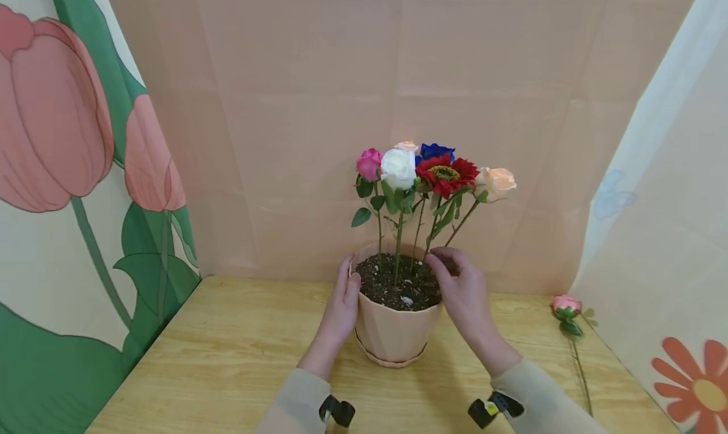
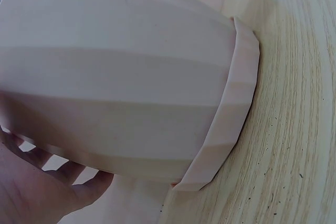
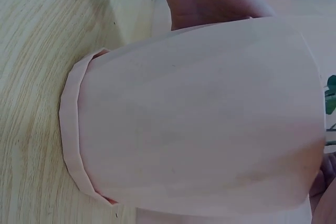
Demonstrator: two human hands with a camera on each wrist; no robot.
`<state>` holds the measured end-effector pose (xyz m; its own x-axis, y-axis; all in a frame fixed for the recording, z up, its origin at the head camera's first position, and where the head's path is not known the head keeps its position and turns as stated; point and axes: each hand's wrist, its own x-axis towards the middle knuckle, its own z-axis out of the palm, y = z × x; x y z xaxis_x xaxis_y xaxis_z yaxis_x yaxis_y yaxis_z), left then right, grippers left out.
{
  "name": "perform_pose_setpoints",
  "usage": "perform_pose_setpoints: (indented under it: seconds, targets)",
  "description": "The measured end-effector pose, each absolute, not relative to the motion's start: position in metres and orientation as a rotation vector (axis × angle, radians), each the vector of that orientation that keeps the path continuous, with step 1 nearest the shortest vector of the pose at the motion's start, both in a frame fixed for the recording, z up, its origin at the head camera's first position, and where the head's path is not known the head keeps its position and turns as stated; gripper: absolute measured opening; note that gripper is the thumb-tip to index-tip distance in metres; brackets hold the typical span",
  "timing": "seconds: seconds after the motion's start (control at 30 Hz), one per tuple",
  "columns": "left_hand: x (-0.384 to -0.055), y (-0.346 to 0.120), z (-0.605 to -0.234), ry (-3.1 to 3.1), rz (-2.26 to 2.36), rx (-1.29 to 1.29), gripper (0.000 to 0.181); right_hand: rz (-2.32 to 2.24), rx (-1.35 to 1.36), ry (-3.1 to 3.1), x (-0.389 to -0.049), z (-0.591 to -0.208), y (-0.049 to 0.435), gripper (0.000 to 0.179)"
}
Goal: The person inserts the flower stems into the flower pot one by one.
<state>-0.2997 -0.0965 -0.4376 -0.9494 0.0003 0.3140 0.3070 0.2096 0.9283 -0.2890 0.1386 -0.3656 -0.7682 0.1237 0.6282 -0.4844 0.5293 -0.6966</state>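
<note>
A pale pink flower pot point(image 1: 392, 326) filled with dark soil point(image 1: 392, 282) stands upright on a matching saucer point(image 2: 231, 108). My left hand point(image 1: 343, 301) holds the pot's left side near the rim, fingers round the wall. At the right rim, my right hand point(image 1: 463, 289) pinches the low part of the red flower's stem point(image 1: 433, 229), just above the soil. That red flower point(image 1: 446, 175) leans among a white rose point(image 1: 398, 168), a magenta rose point(image 1: 370, 163), a blue flower point(image 1: 436, 151) and a peach rose point(image 1: 497, 183). Another pale bloom point(image 1: 406, 146) is partly hidden behind. The right fingertips are partly hidden.
A pink rose point(image 1: 567, 307) with a long stem lies on the wooden table point(image 1: 244, 352) at the right. Behind the pot hangs a plain pink backdrop point(image 1: 307, 105). Printed flower panels border both sides, with large tulips point(image 1: 62, 118) at the left.
</note>
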Motion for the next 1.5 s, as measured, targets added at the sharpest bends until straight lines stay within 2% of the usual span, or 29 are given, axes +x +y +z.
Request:
perform_pose_setpoints:
  seconds: [0.43,0.77,1.07,1.5]
  targets:
    - [-0.298,-0.097,-0.437,-2.234,-1.813,-0.293,0.058,1.23,0.299,-2.233,-0.269,-0.355,0.164,0.029]
    - [-0.299,-0.096,-0.437,-2.217,-1.814,-0.313,0.057,1.065,0.366,-2.222,-0.256,-0.353,0.192,0.025]
    - [-0.298,-0.097,-0.436,-2.211,-1.822,-0.308,0.057,0.932,0.27,-2.321,-0.239,-0.351,0.222,0.034]
    - [-0.298,-0.097,-0.435,-2.205,-1.829,-0.324,0.057,0.915,0.285,-2.336,-0.232,-0.364,0.264,0.036]
